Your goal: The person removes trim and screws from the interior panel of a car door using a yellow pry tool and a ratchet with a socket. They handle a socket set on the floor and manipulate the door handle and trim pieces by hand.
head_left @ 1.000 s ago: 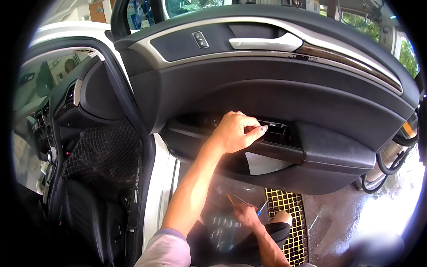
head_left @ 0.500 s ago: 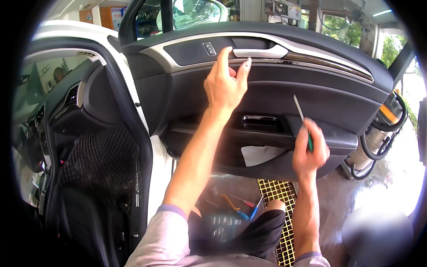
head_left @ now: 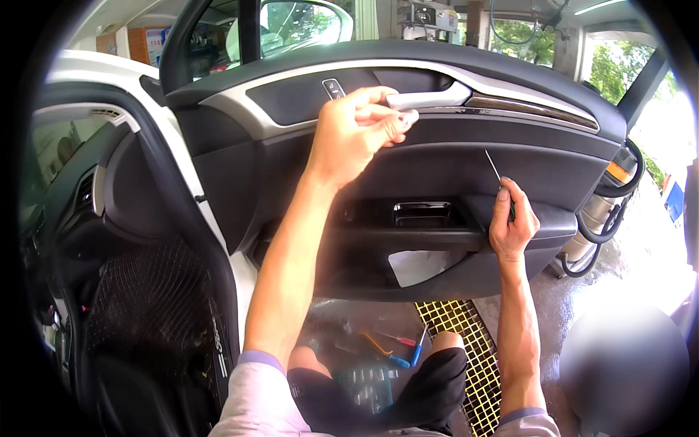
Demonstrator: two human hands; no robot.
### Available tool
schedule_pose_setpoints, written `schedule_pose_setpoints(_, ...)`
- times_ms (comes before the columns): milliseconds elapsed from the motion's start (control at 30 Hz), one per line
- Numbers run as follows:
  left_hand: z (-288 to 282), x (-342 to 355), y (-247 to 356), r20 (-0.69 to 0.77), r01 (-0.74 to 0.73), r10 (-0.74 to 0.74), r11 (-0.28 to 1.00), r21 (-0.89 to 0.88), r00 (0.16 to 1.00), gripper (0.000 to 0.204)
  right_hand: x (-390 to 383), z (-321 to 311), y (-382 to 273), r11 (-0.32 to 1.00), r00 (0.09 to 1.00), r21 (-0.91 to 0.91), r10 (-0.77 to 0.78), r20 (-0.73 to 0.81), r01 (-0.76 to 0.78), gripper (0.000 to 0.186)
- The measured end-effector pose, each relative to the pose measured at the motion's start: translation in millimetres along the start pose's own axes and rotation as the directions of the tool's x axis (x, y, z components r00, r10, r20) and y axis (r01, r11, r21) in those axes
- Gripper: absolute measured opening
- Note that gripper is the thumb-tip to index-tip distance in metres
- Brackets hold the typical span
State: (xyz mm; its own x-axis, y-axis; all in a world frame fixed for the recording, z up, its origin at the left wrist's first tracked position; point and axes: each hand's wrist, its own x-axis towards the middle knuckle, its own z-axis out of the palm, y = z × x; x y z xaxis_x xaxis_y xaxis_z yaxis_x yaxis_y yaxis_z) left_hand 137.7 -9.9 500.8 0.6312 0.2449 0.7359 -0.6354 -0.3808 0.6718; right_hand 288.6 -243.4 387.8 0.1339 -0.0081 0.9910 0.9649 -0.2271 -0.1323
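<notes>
1. Two bare hands work in front of an open car door panel (head_left: pixel 437 171), which spans the middle of the frame and faces the person, probably left swung out so its inner side is within easy reach.

2. Upper middle of the frame: the left hand (head_left: pixel 349 135) has its fingers curled and its thumb near the index fingertip, leaving a narrow gap. It overlaps the left end of the silver handle (head_left: pixel 440 96); whether it grips, touches or only passes in front of this, I cannot tell.

3. Right of centre: the right hand (head_left: pixel 514 226) is closed around a thin tool (head_left: pixel 493 166) with a green grip. Its bare shaft points up and slightly left, fingers set behind it, a hold that seems chosen to keep the tip free and easy to aim.

4. Lower middle: a blue-handled screwdriver (head_left: pixel 417 355), a red-handled tool (head_left: pixel 405 340) and an orange hooked tool (head_left: pixel 373 341) lie on the floor near the knees, likely for a short reach.

5. Below centre, a white sheet (head_left: pixel 415 268) shows in the door's lower opening; why it sits there is unclear.
</notes>
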Motion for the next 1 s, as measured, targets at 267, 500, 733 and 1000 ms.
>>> schedule_pose_setpoints(267,51,-22,-40,-0.030,-0.223,0.226,0.920,-0.322,0.974,0.065,-2,4,5,0.996,0.997,-0.071,0.051,0.061,-0.046,0.014)
schedule_pose_setpoints(500,105,-9,-85,-0.231,-0.560,0.537,0.827,-0.042,0.811,0.101,-3,5,1,0.993,0.990,-0.043,0.117,0.082,-0.114,0.014)
schedule_pose_setpoints(733,104,-7,-102,-0.149,-0.641,0.634,0.767,0.004,0.758,0.114,-3,0,9,0.992,0.992,0.061,0.112,0.050,-0.115,0.015)
schedule_pose_setpoints(1000,95,-7,-106,-0.049,-0.609,0.608,0.793,-0.008,0.792,0.125,29,-21,-4,0.665,0.859,0.556,0.466,0.212,-0.499,0.017)
